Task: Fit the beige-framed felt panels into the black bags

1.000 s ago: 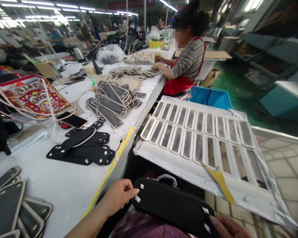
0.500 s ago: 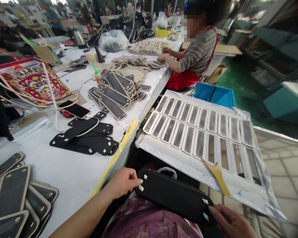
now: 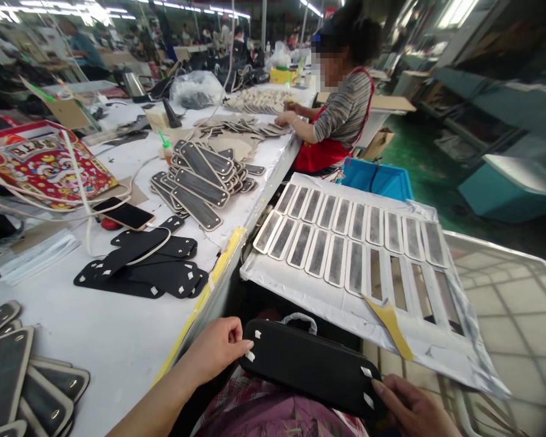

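Note:
Above my lap, a long black rounded panel (image 3: pixel 307 367) spans both hands, with small white tabs near each end. My left hand (image 3: pixel 216 351) pinches its left end, thumb beside a white tab. At the other end my right hand (image 3: pixel 412 402) grips the edge near the two right tabs. Similar black panels (image 3: pixel 139 270) lie overlapping on the table to the left, also with white tabs. Farther back is a heap of dark panels with pale borders (image 3: pixel 200 182) and metal studs.
At right, a white-covered board (image 3: pixel 295 288) bears rows of grey strips, with a yellow curved tool (image 3: pixel 394 328) on its front edge. A phone (image 3: pixel 125 213), a cable and more bordered panels (image 3: pixel 50 397) lie on the white table (image 3: pixel 113 340). A co-worker (image 3: pixel 341 109) sits beyond.
The view has tilted up slightly, and the scene has shifted a little left. Both hands keep their hold on the black panel.

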